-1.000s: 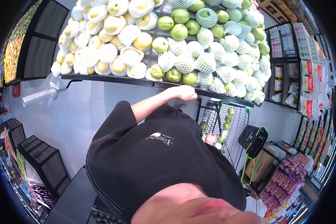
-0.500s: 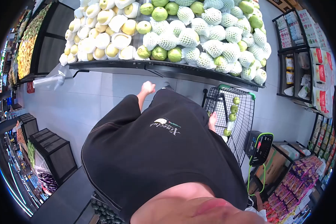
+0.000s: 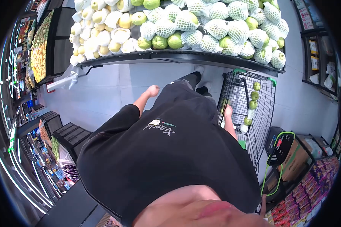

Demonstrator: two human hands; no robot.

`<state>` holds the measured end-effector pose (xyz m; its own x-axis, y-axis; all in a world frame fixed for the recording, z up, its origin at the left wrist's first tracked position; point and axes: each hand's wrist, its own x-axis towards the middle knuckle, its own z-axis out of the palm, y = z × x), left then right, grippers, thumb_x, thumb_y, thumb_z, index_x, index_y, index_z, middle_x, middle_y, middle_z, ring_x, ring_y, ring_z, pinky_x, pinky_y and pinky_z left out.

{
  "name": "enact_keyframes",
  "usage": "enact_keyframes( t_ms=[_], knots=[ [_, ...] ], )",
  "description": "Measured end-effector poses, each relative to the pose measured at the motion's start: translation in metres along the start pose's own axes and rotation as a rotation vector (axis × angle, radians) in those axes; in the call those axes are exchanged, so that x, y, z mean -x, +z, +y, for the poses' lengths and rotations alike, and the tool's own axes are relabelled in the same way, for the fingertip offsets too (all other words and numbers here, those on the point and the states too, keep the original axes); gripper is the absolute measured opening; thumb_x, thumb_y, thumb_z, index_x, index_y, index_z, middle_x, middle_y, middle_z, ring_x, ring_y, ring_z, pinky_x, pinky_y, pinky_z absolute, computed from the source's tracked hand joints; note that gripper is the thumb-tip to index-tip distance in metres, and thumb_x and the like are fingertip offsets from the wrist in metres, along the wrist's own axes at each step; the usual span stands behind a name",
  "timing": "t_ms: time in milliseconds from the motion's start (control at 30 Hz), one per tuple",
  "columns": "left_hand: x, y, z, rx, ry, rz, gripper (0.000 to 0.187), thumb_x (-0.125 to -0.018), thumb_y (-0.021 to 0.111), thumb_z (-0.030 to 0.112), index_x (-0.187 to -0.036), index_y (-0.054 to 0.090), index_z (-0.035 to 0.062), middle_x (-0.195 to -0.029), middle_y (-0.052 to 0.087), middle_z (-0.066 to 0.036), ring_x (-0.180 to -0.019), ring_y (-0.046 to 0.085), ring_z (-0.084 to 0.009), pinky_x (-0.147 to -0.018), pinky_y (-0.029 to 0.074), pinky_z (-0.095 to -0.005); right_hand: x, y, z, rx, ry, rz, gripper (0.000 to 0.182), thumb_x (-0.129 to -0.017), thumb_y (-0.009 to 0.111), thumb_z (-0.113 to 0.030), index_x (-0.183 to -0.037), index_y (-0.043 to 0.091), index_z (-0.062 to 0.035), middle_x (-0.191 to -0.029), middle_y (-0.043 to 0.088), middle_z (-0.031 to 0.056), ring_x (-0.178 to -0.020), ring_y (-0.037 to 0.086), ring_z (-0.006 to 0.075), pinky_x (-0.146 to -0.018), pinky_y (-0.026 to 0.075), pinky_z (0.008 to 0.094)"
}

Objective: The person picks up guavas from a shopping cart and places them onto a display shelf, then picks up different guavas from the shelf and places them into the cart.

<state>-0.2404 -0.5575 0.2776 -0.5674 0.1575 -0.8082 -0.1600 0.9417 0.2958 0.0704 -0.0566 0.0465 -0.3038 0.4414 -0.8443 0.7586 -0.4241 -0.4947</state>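
My left hand hangs over the floor in front of the fruit stand, its fingers curled and nothing visible in them. My right hand is at the near left side of a wire shopping cart, fingers closed. Something yellow-green shows just beyond its fingers; whether the hand grips this or the cart cannot be made out. Inside the cart, green fruits lie in a row, with white-wrapped pieces among them. Ahead, a sloped stand holds green fruits in white foam nets and pale yellow fruits in white foam.
The stand's black front rail runs across ahead. A clear plastic bag roll sticks out at its left end. Shelves stand at the right. A black device with a green edge is by the cart. Crates are at left; part of another person shows lower right.
The stand, cart and shelves have shifted in view, the cart up and to the right. Both feet now show. My right hand has shifted with the cart; my left hand remains curled.
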Motion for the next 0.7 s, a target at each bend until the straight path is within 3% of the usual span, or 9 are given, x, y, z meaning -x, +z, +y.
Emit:
enact_keyframes(
  t_ms=[67, 100, 200, 233, 300, 333, 500, 600, 700],
  knots=[
    [-0.012, -0.021, 0.054, -0.01, 0.054, 0.019, 0.041, -0.087, 0.052, 0.013, -0.122, 0.07, 0.0023, -0.092, 0.076, -0.015, -0.084, 0.074, -0.0258, -0.084, 0.057, -0.0369, -0.004, 0.001, 0.021, -0.152, 0.006, 0.034, 0.037, -0.1, 0.056, -0.03, -0.117, 0.067, 0.0015, -0.11, 0.07, 0.0097, -0.103, 0.062, 0.0213, -0.094, 0.045, 0.0327],
    [-0.018, -0.028, 0.075, -0.027, 0.119, 0.02, 0.039, -0.085, 0.053, 0.013, -0.117, 0.073, 0.0045, -0.087, 0.076, -0.012, -0.083, 0.074, -0.0226, -0.084, 0.057, -0.0338, 0.017, 0.007, 0.011, -0.18, 0.026, 0.147, 0.038, -0.1, 0.055, -0.031, -0.114, 0.068, 0.0013, -0.108, 0.07, 0.0096, -0.102, 0.062, 0.0216, -0.094, 0.045, 0.0343],
    [-0.057, -0.031, 0.121, -0.005, 0.207, -0.039, 0.03, -0.091, 0.06, 0.025, -0.104, 0.077, 0.0051, -0.079, 0.075, -0.013, -0.08, 0.073, -0.0241, -0.082, 0.056, -0.0364, 0.081, 0.017, -0.019, 0.073, -0.004, 0.342, 0.038, -0.1, 0.05, -0.033, -0.114, 0.069, -0.0026, -0.104, 0.071, 0.0128, -0.1, 0.064, 0.0238, -0.091, 0.048, 0.0367],
    [-0.084, -0.023, 0.144, -0.086, 0.239, -0.152, 0.031, -0.091, 0.062, 0.031, -0.097, 0.078, 0.0055, -0.077, 0.074, -0.013, -0.077, 0.072, -0.0233, -0.079, 0.055, -0.0358, 0.13, 0.026, -0.044, 0.114, -0.003, 0.398, 0.037, -0.101, 0.049, -0.031, -0.111, 0.069, -0.0017, -0.103, 0.071, 0.0149, -0.1, 0.065, 0.025, -0.091, 0.048, 0.0364],
    [-0.098, -0.021, 0.176, -0.057, 0.167, -0.247, 0.043, -0.094, 0.063, 0.043, -0.083, 0.08, 0.0052, -0.072, 0.073, -0.01, -0.071, 0.07, -0.0212, -0.073, 0.054, -0.0351, 0.146, 0.033, -0.042, 0.098, -0.047, 0.495, 0.034, -0.101, 0.048, -0.027, -0.111, 0.069, -0.0022, -0.106, 0.071, 0.0148, -0.103, 0.065, 0.0259, -0.094, 0.048, 0.0366],
    [-0.101, -0.015, 0.188, -0.003, 0.136, -0.253, 0.047, -0.098, 0.057, 0.042, -0.079, 0.08, 0.0048, -0.07, 0.072, -0.009, -0.07, 0.07, -0.0217, -0.074, 0.054, -0.0358, 0.144, 0.031, -0.036, 0.016, 0.008, 0.471, 0.031, -0.101, 0.05, -0.024, -0.111, 0.069, -0.0021, -0.107, 0.071, 0.014, -0.104, 0.065, 0.0243, -0.094, 0.048, 0.0358],
    [-0.097, 0.014, 0.234, 0.083, 0.257, -0.388, 0.047, -0.104, 0.042, 0.033, -0.1, 0.078, 0.0037, -0.088, 0.075, -0.013, -0.087, 0.071, -0.0248, -0.084, 0.053, -0.036, 0.155, 0.036, -0.033, -0.047, 0.046, 0.54, 0.029, -0.1, 0.054, -0.021, -0.115, 0.068, -0.0012, -0.108, 0.07, 0.0123, -0.104, 0.063, 0.0214, -0.095, 0.047, 0.0335],
    [-0.084, 0.016, 0.263, -0.014, 0.545, -0.489, 0.045, -0.103, 0.039, 0.03, -0.119, 0.071, 0.0032, -0.098, 0.074, -0.014, -0.094, 0.07, -0.0258, -0.089, 0.052, -0.0358, 0.159, 0.035, -0.05, -0.094, 0.039, 0.511, 0.029, -0.099, 0.057, -0.02, -0.119, 0.065, 0.0004, -0.11, 0.069, 0.0105, -0.106, 0.062, 0.0192, -0.095, 0.047, 0.0319],
    [-0.044, 0.032, 0.324, 0.062, 0.564, -0.649, 0.035, -0.1, 0.049, 0.014, -0.13, 0.064, 0.0046, -0.096, 0.072, -0.009, -0.093, 0.068, -0.0172, -0.088, 0.053, -0.0328, 0.168, 0.032, -0.072, -0.2, 0.057, 0.424, 0.032, -0.097, 0.062, -0.016, -0.125, 0.06, 0.0012, -0.106, 0.068, 0.008, -0.102, 0.061, 0.015, -0.091, 0.047, 0.0281]
  ],
)
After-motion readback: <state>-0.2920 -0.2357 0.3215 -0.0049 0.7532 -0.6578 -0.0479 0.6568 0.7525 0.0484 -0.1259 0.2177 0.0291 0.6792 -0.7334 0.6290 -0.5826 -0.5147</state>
